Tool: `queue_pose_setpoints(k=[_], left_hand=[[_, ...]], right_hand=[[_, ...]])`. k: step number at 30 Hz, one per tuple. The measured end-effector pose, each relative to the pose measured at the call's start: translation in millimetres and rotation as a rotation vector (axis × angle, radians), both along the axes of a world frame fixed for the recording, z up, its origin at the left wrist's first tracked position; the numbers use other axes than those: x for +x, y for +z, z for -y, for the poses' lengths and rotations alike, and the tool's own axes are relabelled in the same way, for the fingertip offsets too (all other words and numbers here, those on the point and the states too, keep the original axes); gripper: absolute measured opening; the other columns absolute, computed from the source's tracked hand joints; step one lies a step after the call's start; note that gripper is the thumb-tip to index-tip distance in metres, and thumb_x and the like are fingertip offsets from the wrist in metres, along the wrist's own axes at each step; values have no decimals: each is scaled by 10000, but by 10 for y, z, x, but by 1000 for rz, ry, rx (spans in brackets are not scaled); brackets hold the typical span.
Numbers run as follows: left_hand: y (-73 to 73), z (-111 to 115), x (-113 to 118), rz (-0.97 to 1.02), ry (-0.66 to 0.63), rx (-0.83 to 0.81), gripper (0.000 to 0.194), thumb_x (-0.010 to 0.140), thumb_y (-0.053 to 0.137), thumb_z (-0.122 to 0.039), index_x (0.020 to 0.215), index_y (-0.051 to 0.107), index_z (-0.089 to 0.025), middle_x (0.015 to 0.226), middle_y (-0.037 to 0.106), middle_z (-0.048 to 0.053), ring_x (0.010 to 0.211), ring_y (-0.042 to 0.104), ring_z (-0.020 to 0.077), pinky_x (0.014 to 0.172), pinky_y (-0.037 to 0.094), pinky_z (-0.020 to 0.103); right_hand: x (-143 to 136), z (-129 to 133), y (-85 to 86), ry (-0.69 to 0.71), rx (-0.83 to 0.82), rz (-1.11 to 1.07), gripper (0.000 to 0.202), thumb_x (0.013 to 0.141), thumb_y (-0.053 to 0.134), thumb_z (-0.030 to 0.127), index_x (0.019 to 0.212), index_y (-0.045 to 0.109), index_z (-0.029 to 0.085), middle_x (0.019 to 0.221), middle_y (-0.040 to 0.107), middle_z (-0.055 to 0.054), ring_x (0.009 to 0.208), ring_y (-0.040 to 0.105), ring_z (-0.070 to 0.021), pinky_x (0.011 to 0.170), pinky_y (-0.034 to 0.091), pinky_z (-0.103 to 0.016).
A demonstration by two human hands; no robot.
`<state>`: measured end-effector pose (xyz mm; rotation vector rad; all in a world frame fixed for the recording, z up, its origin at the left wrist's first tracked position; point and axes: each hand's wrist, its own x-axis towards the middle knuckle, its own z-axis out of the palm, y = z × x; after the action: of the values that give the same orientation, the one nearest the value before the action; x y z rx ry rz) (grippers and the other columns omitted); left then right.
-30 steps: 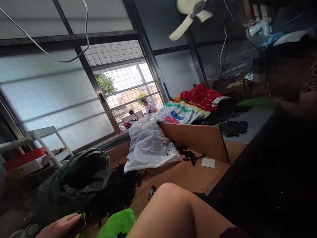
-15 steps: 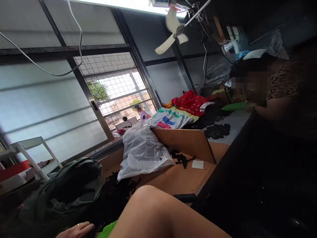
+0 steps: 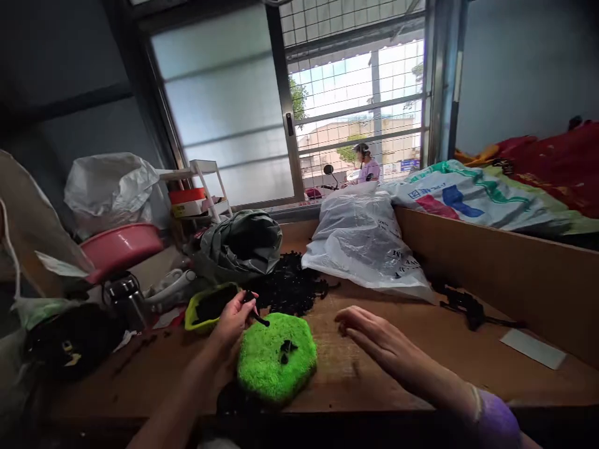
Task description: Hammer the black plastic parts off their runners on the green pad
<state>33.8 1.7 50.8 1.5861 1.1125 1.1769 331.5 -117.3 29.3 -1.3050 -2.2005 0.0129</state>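
Observation:
My left hand (image 3: 234, 317) is closed around a small black rod-like piece (image 3: 260, 319), whose thin end points right over a green fuzzy pad (image 3: 262, 368). A few small black bits (image 3: 286, 352) lie on that pad. To the right of it, above the bench, hovers my right hand (image 3: 374, 337); its fingers are loosely bent, with nothing visible in them. Behind the pad spreads a heap of small black parts (image 3: 292, 284). A yellow-green basket (image 3: 191, 319) with dark contents stands just left of my left hand.
A dark green bag (image 3: 238, 246) and a white plastic sack (image 3: 362, 249) stand behind the heap. At the right, a wooden divider (image 3: 496, 268) borders the bench, near black pieces (image 3: 472, 308) and a white card (image 3: 533, 348). A steel flask (image 3: 124, 299) and pink basin (image 3: 124, 246) stand left.
The view has levelled and swung left and down, bringing the pad and both hands into sight. Earlier, one hand showed at the bottom edge beside a raised knee.

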Motion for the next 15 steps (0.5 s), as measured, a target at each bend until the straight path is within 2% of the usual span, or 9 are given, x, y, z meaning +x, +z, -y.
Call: queue_pose_setpoints(k=[2,4,6,8,12,15], left_hand=[[-178,-24,5,141,52,-129,374,695,557,-324,1022,521,-147,647,509,-46,500,432,67,495,319,176],[-293,-36,40,213,67,-199,408,661,534,-223,1061,513,-146,691,537,-29,529,466,65,518,345,173],[-359,-44,78,209,62,-208,465,605,523,-130,1070,509,-148,747,566,-11,589,507,72,550,377,172],[-403,-48,87,151,37,-186,513,556,525,-61,1060,505,-151,800,587,-3,655,535,80,588,402,170],[-513,-33,-19,-71,10,-152,442,572,561,-46,996,507,-157,825,611,-3,662,541,89,584,408,175],[-604,-6,-130,-324,121,-98,319,606,599,-79,899,508,-163,738,576,-27,609,512,95,557,402,192]], right_hand=[[300,-143,-197,-167,-31,9,498,964,166,323,1039,643,202,1047,630,-163,927,616,-291,694,528,-454],[554,-239,-432,-267,-70,38,461,894,269,406,1019,650,179,989,638,-219,850,628,-372,529,501,-477],[697,-285,-649,-404,-130,86,452,862,301,430,1041,641,192,1012,648,-202,881,628,-369,509,484,-458],[718,-295,-798,-478,-153,168,434,860,292,385,1048,631,189,996,646,-179,901,620,-343,532,469,-450],[580,-296,-871,-514,-149,262,369,910,246,227,966,608,187,846,598,-136,818,590,-309,502,410,-407],[503,-285,-830,-524,-122,294,327,907,255,134,874,577,181,790,556,-122,786,560,-302,521,412,-390]])
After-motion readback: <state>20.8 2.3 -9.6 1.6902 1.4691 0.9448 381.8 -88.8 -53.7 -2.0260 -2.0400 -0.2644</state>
